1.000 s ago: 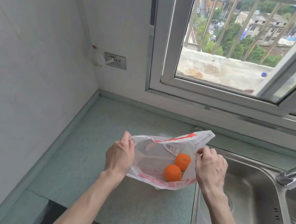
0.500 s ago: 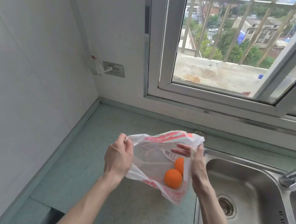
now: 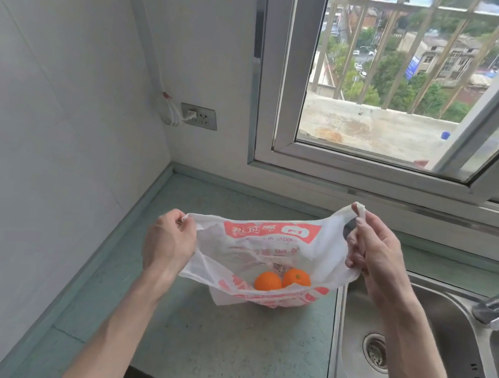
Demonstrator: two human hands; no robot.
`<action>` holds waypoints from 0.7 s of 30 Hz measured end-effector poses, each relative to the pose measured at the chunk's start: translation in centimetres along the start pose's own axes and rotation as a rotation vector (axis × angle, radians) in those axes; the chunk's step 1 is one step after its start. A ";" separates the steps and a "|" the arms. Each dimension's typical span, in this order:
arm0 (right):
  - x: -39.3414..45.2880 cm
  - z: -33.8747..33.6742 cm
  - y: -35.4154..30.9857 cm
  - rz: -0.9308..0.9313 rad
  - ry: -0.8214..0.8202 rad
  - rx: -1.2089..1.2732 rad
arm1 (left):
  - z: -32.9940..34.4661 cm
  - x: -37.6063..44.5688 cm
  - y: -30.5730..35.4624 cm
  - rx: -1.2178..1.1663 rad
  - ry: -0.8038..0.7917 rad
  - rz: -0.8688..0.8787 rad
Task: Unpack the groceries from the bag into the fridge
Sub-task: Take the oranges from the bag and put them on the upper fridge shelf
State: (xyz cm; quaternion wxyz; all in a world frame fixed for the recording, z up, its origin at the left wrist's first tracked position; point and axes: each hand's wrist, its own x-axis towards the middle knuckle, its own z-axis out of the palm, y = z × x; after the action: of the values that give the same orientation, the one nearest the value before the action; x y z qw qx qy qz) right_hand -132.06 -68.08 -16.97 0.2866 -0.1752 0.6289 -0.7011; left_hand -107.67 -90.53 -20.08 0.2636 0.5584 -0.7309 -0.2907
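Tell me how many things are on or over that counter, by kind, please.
Oranges: 2
Plastic bag: 1, gripped by the left hand and right hand
Total: 3

The thin white plastic bag (image 3: 268,251) carries red printed panels and lettering. Two round oranges (image 3: 282,280) are bright orange. The speckled stone countertop (image 3: 221,343) is pale green.
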 end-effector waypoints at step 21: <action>-1.7 7.9 5.1 -0.559 -0.312 -1.359 | 0.6 -3.3 0.6 0.185 0.050 0.269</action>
State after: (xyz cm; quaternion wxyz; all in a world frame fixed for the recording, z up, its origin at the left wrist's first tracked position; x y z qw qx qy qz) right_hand -125.00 -73.46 -20.65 0.0126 -0.5642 0.8074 -0.1722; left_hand -107.73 -87.08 -20.23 0.2658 0.4844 -0.8159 -0.1704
